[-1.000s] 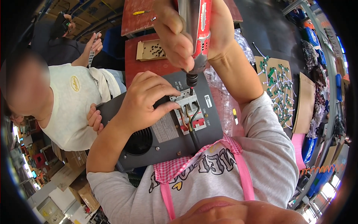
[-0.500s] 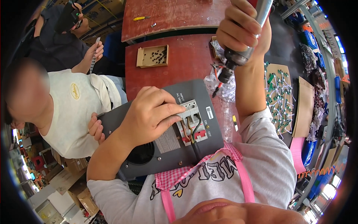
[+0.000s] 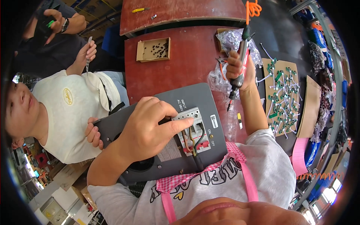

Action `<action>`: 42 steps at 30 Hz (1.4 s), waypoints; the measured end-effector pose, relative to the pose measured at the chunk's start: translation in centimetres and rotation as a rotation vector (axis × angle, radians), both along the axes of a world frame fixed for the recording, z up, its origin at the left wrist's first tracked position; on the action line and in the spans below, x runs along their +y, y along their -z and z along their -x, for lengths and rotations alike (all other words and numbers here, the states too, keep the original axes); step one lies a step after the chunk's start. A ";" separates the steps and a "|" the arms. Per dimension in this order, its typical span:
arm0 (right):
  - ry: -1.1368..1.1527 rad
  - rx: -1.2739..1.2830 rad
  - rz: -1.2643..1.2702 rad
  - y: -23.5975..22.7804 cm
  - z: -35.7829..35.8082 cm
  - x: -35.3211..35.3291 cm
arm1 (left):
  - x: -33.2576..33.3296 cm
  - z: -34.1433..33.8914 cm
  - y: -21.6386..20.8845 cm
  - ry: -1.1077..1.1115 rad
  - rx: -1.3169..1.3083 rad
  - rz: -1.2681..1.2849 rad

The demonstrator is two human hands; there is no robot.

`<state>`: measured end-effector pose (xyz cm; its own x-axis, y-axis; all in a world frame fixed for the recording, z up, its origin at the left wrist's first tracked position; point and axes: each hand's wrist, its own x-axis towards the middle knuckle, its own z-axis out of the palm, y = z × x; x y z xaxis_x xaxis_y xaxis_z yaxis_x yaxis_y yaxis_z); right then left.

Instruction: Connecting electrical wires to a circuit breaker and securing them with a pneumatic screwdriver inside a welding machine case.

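Observation:
A dark grey metal panel (image 3: 202, 98) rests tilted in front of my body, with a white circuit breaker (image 3: 206, 147) with red levers set in it. Brown, yellow-green and dark wires (image 3: 194, 138) run into the breaker from a black cable (image 3: 197, 162). My left hand (image 3: 144, 125) lies over the panel, its thumb and forefinger closed on the breaker's upper end; the other fingers are partly hidden. To the right of the panel, my right hand (image 3: 242, 71) grips a pneumatic screwdriver (image 3: 235, 89) with its bit pointing down, clear of the breaker.
A cardboard tray (image 3: 153, 49) of small black parts sits on the red table (image 3: 187, 60). Clear plastic bags (image 3: 218, 78) lie near the screwdriver, whose orange air hose (image 3: 254, 8) coils above. Green wired parts (image 3: 283, 93) cover cardboard at right. A co-worker's hand (image 3: 93, 132) touches the panel's left edge.
My right hand has lowered the screwdriver toward me, turning it more upright. My left thumb has shifted up onto the breaker's top. The co-worker at left has tilted their head up.

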<state>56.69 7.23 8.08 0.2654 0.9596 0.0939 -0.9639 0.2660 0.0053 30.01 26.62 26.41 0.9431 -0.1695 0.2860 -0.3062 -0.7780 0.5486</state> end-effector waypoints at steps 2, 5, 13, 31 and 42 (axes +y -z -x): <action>0.019 0.012 0.247 3.4 0.8 -1.5 | 0.0 0.1 0.0 -0.007 -0.027 0.004; 0.048 0.004 0.627 7.6 2.0 -2.7 | -0.3 0.2 0.0 -0.023 -0.025 0.001; 0.291 -0.576 1.338 18.3 5.7 -2.4 | -0.5 0.0 -0.2 -0.027 -0.007 -0.014; -0.043 -2.475 1.565 18.7 20.2 -13.2 | -0.4 -0.7 -0.4 0.004 -0.055 -0.111; -0.326 -2.514 1.533 18.9 19.4 -11.5 | -0.7 -0.1 -0.1 -0.024 -0.063 -0.145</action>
